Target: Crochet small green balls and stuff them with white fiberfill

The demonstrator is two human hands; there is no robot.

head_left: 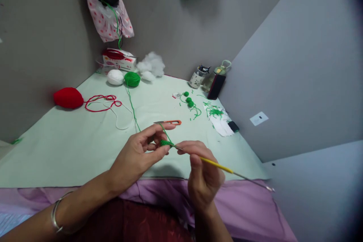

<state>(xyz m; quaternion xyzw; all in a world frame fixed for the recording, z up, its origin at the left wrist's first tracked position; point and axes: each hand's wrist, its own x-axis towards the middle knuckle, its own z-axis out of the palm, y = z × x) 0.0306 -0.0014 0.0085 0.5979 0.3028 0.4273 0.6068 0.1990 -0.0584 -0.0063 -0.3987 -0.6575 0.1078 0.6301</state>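
Note:
My left hand (138, 155) pinches a small green crochet piece (166, 143) between thumb and fingers. A green yarn strand (132, 107) runs from it over my forefinger back to a green yarn ball (132, 79). My right hand (202, 174) grips a crochet hook with a yellow handle (218, 165); its tip is in the green piece. Both hands hover above the near edge of the pale green table (70, 147).
Orange thread snips (169, 122) lie just beyond my hands. A red yarn ball (68, 98) with loose red and white strands sits left. A white ball (115, 77), stuffing (152, 65), a box, small green pieces (189, 101), yarn scraps on paper (217, 115) and bottles (217, 79) stand farther back.

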